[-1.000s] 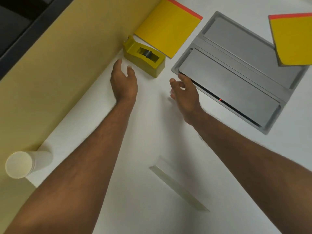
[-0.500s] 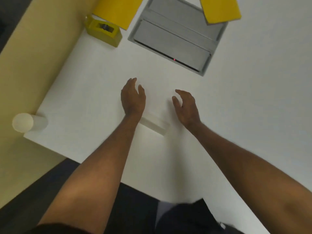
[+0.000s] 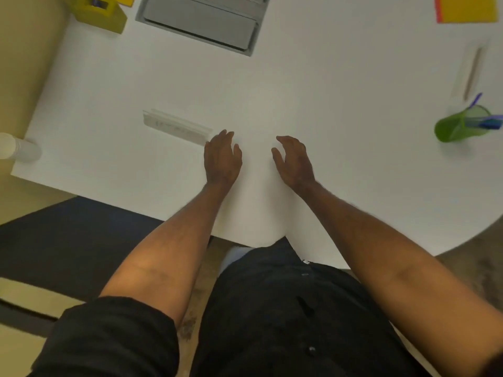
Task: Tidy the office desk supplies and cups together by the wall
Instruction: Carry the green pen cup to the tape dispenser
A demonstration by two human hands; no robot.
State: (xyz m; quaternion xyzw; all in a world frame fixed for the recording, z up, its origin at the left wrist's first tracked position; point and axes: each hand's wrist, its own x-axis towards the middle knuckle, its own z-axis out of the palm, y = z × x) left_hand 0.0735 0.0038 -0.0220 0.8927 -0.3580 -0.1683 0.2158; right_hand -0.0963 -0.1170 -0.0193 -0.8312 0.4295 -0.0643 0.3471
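Both hands hover empty over the white desk [image 3: 313,85], near its front edge. My left hand [image 3: 221,157] is open, its fingertips at the right end of a clear plastic ruler [image 3: 177,127] lying flat. My right hand [image 3: 294,160] is open with curled fingers, a hand's width to the right. A yellow tape dispenser [image 3: 102,10] stands by the yellow wall [image 3: 24,50] at top left. A white paper cup [image 3: 16,151] lies on its side at the desk's left corner. A green cup [image 3: 461,126] with blue pens lies tipped at far right.
A grey hinged cable tray [image 3: 201,19] is set into the desk at top centre. A yellow notepad [image 3: 466,8] lies at top right, a pencil-like stick [image 3: 472,73] below it. My dark trousers and the floor fill the lower part of the view.
The view has pulled back and tilted down. Both hands have drawn away from the tape dispenser to the near edge; the left now sits at the ruler's right end. The green cup has come into view.
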